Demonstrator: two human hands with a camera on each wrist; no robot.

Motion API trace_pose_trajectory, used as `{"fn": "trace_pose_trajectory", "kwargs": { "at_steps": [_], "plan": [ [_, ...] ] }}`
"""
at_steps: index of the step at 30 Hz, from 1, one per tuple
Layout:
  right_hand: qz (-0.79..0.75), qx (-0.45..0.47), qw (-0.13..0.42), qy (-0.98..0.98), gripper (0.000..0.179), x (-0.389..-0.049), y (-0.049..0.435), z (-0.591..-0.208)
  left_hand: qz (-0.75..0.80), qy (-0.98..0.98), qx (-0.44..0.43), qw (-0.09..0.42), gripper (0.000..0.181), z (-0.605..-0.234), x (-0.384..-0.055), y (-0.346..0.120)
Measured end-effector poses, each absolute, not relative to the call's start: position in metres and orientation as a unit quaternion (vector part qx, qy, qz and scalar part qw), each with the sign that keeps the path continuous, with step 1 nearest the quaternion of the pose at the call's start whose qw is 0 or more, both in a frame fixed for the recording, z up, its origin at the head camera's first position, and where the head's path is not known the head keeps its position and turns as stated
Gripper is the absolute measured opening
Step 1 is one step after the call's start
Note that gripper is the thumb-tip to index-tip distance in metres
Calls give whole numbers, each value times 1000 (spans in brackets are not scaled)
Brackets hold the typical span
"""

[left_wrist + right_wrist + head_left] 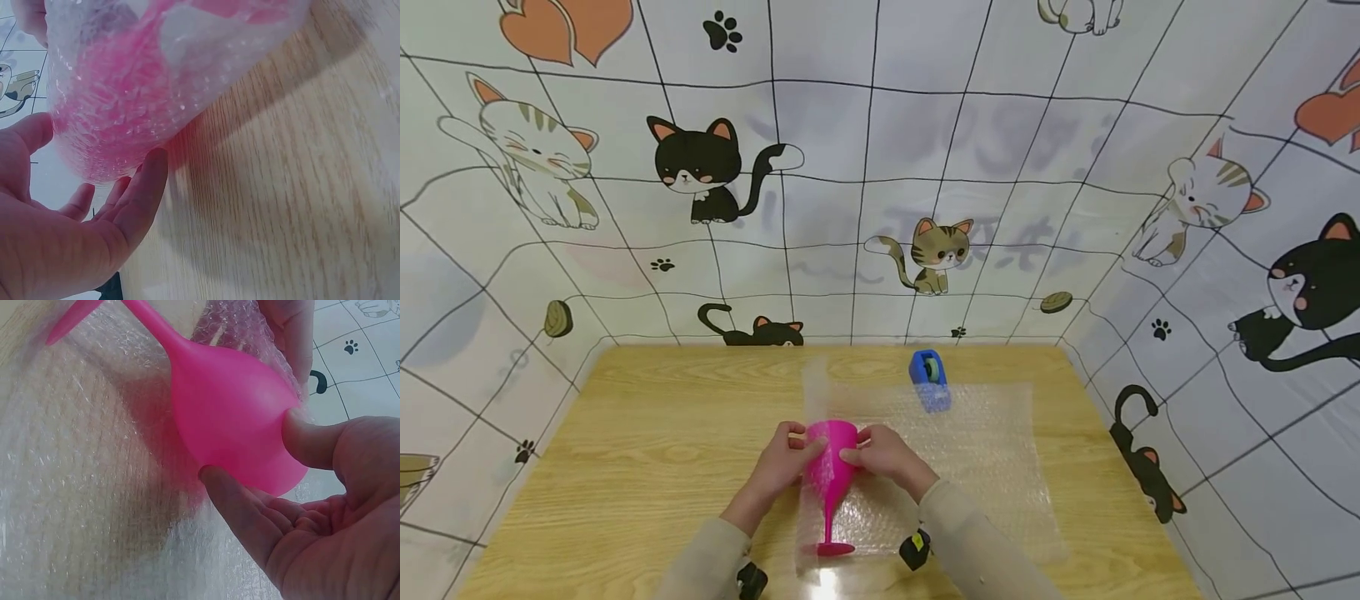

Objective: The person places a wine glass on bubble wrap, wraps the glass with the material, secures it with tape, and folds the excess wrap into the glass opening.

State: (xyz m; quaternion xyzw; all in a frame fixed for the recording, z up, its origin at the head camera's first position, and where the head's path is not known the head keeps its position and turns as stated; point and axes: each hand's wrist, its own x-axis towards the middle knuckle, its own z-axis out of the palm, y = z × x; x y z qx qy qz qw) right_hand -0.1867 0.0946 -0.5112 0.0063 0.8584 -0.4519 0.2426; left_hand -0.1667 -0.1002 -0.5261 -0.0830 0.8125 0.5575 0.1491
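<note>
A pink goblet (pixel 830 475) lies on a sheet of bubble wrap (pixel 970 467), its bowl away from me and its foot toward me. The wrap's left part folds over the goblet's left side, which shows through it in the left wrist view. My left hand (pixel 786 457) holds the wrapped side of the bowl, thumb on top and fingers curled around the edge. On the other side my right hand (pixel 887 454) grips the bare bowl between thumb and fingers. In the right wrist view the goblet's stem (pixel 152 328) and foot stay uncovered.
A blue tape dispenser (pixel 929 367) stands at the back of the wooden table (pixel 685 417), its front end under the wrap's far edge. Cat-print sheeting (pixel 827 208) rises behind the table and on both sides.
</note>
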Motion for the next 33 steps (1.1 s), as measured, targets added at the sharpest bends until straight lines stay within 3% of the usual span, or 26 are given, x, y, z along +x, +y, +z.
{"fn": "trace_pose_trajectory", "kwargs": {
  "at_steps": [10, 19, 25, 33],
  "plan": [
    [-489, -3, 263, 832, 48, -188, 97, -511, 544, 826, -74, 127, 59, -529, -167, -98],
    [-476, 1, 228, 849, 48, -192, 97, -509, 537, 836, -61, 98, 57, -532, -170, -95],
    [-489, -10, 241, 838, 43, -192, 97, -505, 538, 836, -57, 90, 54, -529, -171, -92],
    [-475, -34, 277, 834, 61, -194, 101, -503, 543, 833, -60, 82, 54, -529, -172, -90]
  ]
}}
